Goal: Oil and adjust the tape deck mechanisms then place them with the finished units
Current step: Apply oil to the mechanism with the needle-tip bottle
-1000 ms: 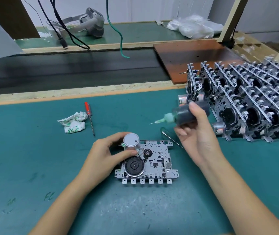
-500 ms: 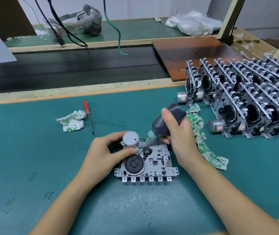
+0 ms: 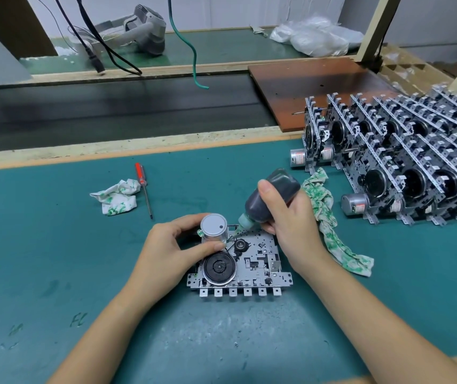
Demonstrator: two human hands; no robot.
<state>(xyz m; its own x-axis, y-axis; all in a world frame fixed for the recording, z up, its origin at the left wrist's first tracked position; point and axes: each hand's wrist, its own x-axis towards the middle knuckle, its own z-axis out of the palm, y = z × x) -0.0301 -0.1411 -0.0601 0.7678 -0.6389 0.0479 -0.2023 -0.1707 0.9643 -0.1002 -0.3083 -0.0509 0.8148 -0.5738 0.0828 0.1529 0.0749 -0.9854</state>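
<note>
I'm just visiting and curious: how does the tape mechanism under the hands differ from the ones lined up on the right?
The mechanism being oiled lies flat on the green mat, alone; the finished units stand on edge, packed in rows. The left hand grips its motor while the right hand tips an oil bottle onto it; nobody touches the finished units. Both have metal frames, black flywheels and silver motors.

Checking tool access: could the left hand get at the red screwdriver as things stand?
Probably yes: the red screwdriver lies uncovered on the mat, nothing between, but the left hand must first release the motor.
</note>
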